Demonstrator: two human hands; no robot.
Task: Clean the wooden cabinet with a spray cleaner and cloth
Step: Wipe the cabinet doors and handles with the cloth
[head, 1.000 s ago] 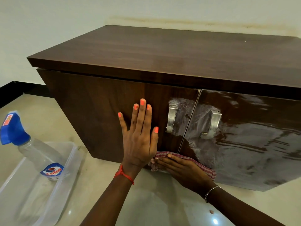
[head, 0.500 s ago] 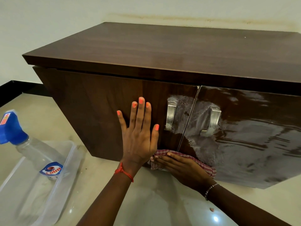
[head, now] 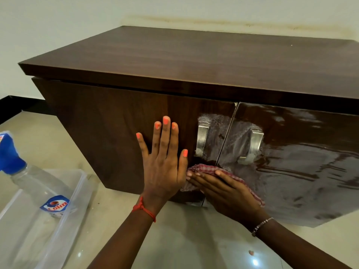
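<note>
A dark wooden cabinet (head: 194, 61) stands on the floor with two shut doors and two metal handles (head: 202, 141). White spray film covers the area around the handles, and the right door (head: 301, 162) shines wet. My left hand (head: 164, 164) lies flat on the left door, fingers spread, holding nothing. My right hand (head: 223, 191) presses a red checked cloth (head: 202, 168) against the bottom of the doors where they meet. The spray bottle (head: 29, 181), clear with a blue trigger head, lies at the far left.
The bottle rests in a clear plastic tray (head: 77, 191) on the glossy beige floor at the left. A white wall runs behind the cabinet, with a black skirting strip (head: 11, 105) at the far left. A small scrap (head: 251, 252) lies on the floor.
My right hand and the cloth have shifted slightly up the door seam. My left hand stays flat on the left door. The view has dipped a little.
</note>
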